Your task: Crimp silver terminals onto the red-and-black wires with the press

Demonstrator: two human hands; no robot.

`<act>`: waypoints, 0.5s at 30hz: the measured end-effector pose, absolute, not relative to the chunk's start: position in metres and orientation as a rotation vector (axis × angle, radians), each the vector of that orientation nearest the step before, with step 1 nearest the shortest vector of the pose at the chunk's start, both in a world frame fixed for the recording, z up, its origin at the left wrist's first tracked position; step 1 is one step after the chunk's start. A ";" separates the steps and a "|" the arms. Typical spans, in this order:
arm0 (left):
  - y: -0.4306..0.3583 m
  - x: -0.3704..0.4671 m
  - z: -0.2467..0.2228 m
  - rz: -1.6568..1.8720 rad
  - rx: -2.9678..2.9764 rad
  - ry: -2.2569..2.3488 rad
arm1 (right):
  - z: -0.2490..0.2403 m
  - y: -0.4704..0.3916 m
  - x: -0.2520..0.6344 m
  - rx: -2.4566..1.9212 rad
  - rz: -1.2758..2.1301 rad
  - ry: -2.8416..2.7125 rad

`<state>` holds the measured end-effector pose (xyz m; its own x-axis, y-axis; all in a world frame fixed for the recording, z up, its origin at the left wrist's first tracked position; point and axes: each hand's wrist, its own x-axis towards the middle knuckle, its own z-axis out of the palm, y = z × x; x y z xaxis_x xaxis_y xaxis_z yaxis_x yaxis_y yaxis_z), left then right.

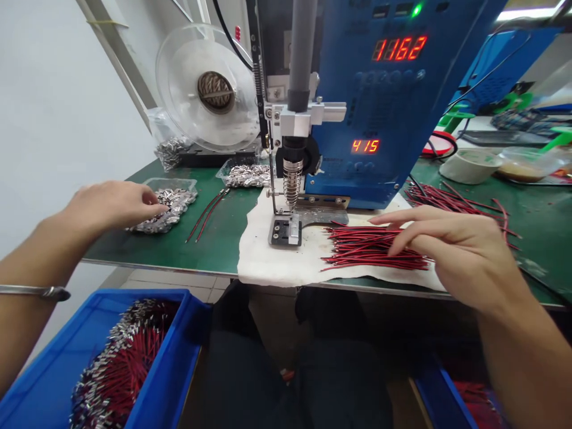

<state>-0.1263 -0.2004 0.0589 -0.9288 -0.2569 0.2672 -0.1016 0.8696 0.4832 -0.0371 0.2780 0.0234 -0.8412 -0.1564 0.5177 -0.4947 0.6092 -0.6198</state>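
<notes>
At the left, my left hand [114, 202] reaches over a clear plastic tray [190, 186] of small shiny metal parts [167, 217]. Its fingers curl in towards the thumb; whatever lies between them is hidden. My right hand [451, 244] rests over a bundle of thin red and black wires [361, 247], its fingers apart and the fingertips on or just above the strands. These wires lie side by side on a white cloth [263, 262]. Left of them stands the small metal block [294, 229] of a blue machine [357, 107], under a spring-wrapped plunger [292, 179].
Two wires with a metal end [210, 214] lie between the trays. Behind are a second tray of metal parts [248, 176] and a clear reel [205, 89]. More red wires [460, 199] lie at right. A blue bin [179, 333] of finished-looking wires stands below left.
</notes>
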 end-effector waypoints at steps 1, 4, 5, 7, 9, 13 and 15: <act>-0.205 -0.129 0.056 -0.524 0.334 -2.813 | 0.026 0.279 -0.040 0.621 1.047 -2.491; -0.206 -0.131 0.052 -0.301 0.432 -2.963 | 0.033 0.280 -0.049 0.850 0.797 -2.594; -0.204 -0.131 0.052 -0.331 0.430 -2.955 | 0.035 0.280 -0.053 0.902 0.716 -2.608; -0.200 -0.131 0.052 -0.387 0.431 -2.932 | 0.038 0.280 -0.061 0.994 0.592 -2.628; -0.198 -0.132 0.051 -0.461 0.424 -2.901 | 0.040 0.279 -0.070 1.062 0.497 -2.668; -0.202 -0.135 0.043 -0.682 0.412 -2.781 | 0.042 0.275 -0.085 1.187 0.355 -2.744; -0.207 -0.139 0.037 -0.855 0.392 -2.678 | 0.044 0.272 -0.090 1.215 0.337 -2.782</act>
<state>-0.1388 -0.2066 0.0370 -0.9171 -0.3448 0.2000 -0.1650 0.7852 0.5969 -0.0900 0.2718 0.0438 -0.6803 -0.7136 0.1669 -0.7328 0.6598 -0.1661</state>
